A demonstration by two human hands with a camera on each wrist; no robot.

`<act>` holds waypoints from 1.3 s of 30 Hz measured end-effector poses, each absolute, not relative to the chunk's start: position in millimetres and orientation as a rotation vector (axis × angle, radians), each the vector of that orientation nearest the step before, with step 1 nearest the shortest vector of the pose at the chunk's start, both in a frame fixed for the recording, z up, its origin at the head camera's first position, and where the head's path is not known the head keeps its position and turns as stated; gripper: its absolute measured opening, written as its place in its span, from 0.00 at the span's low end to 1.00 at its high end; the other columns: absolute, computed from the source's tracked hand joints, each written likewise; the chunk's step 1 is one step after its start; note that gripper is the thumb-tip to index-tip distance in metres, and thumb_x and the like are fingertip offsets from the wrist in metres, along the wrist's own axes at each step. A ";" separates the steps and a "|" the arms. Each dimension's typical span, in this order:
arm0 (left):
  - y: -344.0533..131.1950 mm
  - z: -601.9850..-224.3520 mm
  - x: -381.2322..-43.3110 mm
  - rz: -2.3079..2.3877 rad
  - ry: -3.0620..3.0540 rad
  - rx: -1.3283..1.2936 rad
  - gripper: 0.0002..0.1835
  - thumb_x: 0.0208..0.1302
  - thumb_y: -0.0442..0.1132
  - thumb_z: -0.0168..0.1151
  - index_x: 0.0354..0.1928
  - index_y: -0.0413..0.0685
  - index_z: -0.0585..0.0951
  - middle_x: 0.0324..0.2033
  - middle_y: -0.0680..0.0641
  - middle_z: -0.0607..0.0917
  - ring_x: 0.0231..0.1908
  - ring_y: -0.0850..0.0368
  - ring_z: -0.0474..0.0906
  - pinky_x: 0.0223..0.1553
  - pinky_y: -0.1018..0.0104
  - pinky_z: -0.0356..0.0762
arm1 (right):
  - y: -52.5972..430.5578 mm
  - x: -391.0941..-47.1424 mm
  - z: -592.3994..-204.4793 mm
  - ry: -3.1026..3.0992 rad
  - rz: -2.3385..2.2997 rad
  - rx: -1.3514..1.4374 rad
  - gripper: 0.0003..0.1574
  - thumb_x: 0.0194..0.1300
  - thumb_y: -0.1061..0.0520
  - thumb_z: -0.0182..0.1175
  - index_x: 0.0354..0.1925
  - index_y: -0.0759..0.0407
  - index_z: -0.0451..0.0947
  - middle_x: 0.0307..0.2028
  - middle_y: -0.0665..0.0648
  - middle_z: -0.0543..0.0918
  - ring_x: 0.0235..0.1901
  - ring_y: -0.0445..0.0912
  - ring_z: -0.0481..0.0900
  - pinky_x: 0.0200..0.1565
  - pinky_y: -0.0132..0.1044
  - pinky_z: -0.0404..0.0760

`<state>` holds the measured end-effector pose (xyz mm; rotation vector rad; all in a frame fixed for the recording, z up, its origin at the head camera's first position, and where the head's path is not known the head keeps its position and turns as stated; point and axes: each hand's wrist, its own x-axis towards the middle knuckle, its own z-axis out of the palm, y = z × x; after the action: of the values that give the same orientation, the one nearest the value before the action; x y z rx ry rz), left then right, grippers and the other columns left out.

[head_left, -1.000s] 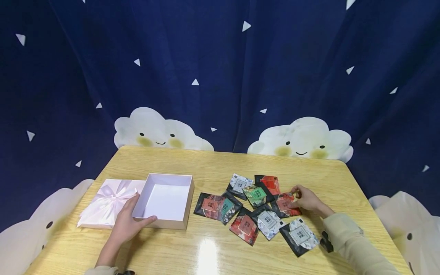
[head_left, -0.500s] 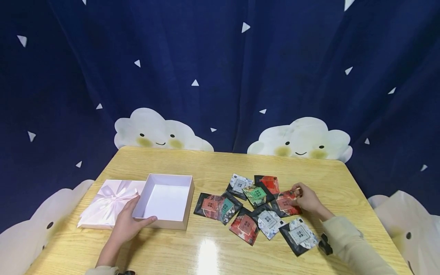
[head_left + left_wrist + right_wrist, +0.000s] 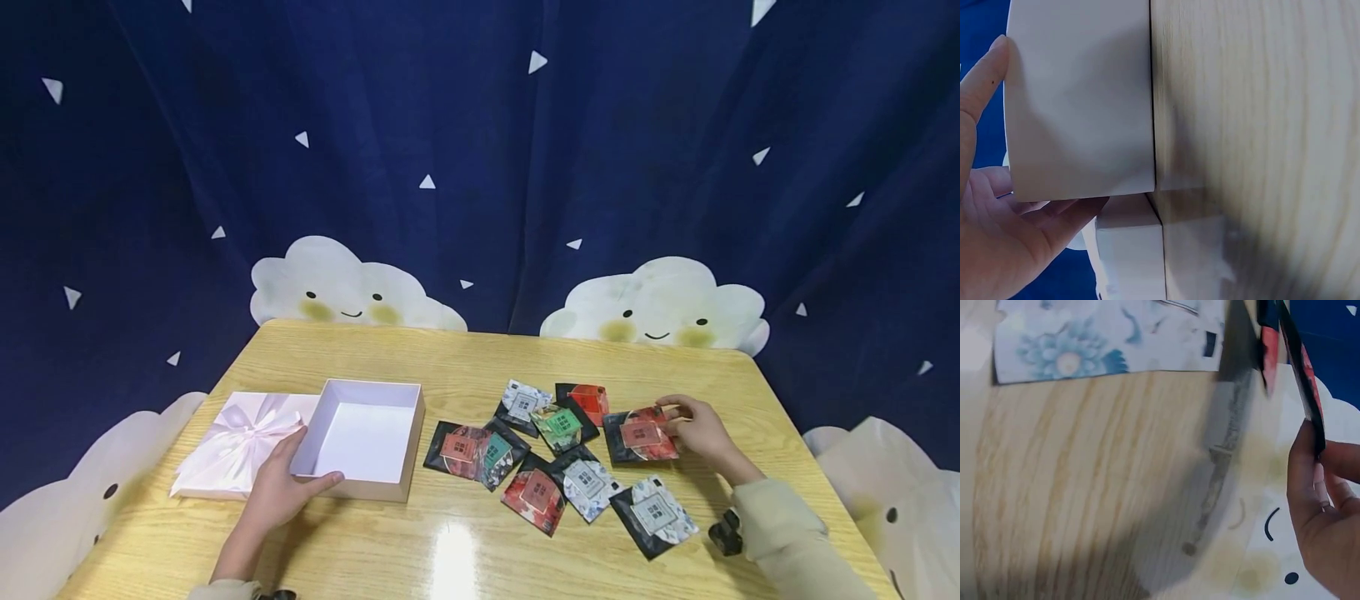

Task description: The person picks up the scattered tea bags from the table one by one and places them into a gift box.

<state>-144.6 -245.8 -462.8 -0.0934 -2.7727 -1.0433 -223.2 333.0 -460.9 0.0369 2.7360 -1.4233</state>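
My right hand (image 3: 701, 433) pinches a black-and-red sachet (image 3: 641, 435) by its right edge. In the right wrist view this sachet (image 3: 1304, 375) shows edge-on between thumb and fingers, raised off the wooden surface. At the left, my left hand (image 3: 281, 487) holds the near left corner of an open, pale pink box (image 3: 408, 454). Its thumb lies along the front rim, and its fingers reach along the side wall, between the box and a lid (image 3: 217, 462) with a ribbon bow. The left wrist view has the box wall (image 3: 1079, 106) close up beside the left hand (image 3: 1004, 231).
Several more sachets lie spread across the middle right of the wooden table (image 3: 375, 350), some overlapping, among them a green one (image 3: 561, 425) and a white-and-black one (image 3: 654, 515) nearest the right sleeve. Behind the table hangs a dark blue curtain (image 3: 480, 167) with cloud prints.
My right hand has drawn the black-and-red sachet up and to the right, away from the other sachets. My left hand and the box have stayed in place.
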 end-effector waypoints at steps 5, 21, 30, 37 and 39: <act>-245.2 -462.2 -144.1 -1.045 -2.759 -0.092 0.50 0.43 0.48 0.73 0.59 0.21 0.59 0.58 0.23 0.61 0.57 0.26 0.57 0.56 0.37 0.56 | 345.9 -229.8 -473.5 2.704 -1.542 0.099 0.26 0.54 0.70 0.54 0.54 0.69 0.67 0.37 0.64 0.76 0.27 0.44 0.77 0.26 0.38 0.80; -244.4 -462.8 -143.8 -1.060 -2.739 -0.095 0.49 0.43 0.47 0.73 0.59 0.20 0.60 0.57 0.22 0.61 0.56 0.26 0.58 0.55 0.37 0.57 | 337.1 -242.7 -476.3 2.478 -1.867 0.008 0.32 0.58 0.54 0.62 0.58 0.63 0.64 0.39 0.56 0.77 0.32 0.41 0.79 0.34 0.39 0.82; -244.8 -463.9 -144.0 -1.059 -2.740 -0.097 0.49 0.43 0.48 0.73 0.59 0.21 0.60 0.57 0.23 0.62 0.56 0.26 0.59 0.55 0.37 0.57 | 285.5 -219.6 -413.9 2.396 -1.912 -0.048 0.28 0.63 0.68 0.52 0.59 0.75 0.58 0.35 0.52 0.75 0.29 0.38 0.77 0.32 0.34 0.80; -244.8 -463.0 -143.9 -1.049 -2.754 -0.087 0.49 0.43 0.48 0.73 0.59 0.21 0.60 0.57 0.22 0.62 0.56 0.26 0.58 0.55 0.37 0.57 | 263.2 -224.0 -402.4 2.345 -1.939 -0.092 0.27 0.63 0.68 0.52 0.59 0.74 0.58 0.37 0.53 0.75 0.30 0.38 0.77 0.33 0.34 0.80; -244.9 -462.9 -143.8 -1.049 -2.753 -0.088 0.49 0.43 0.48 0.73 0.59 0.21 0.60 0.57 0.22 0.62 0.56 0.26 0.58 0.55 0.37 0.58 | 256.3 -225.4 -398.8 2.327 -1.956 -0.102 0.27 0.63 0.69 0.52 0.59 0.75 0.59 0.36 0.53 0.76 0.30 0.38 0.78 0.33 0.33 0.80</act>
<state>-143.8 -244.9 -462.9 -0.0881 -2.7534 -1.0493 -225.4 256.3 -398.8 -0.1024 2.3268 -1.9557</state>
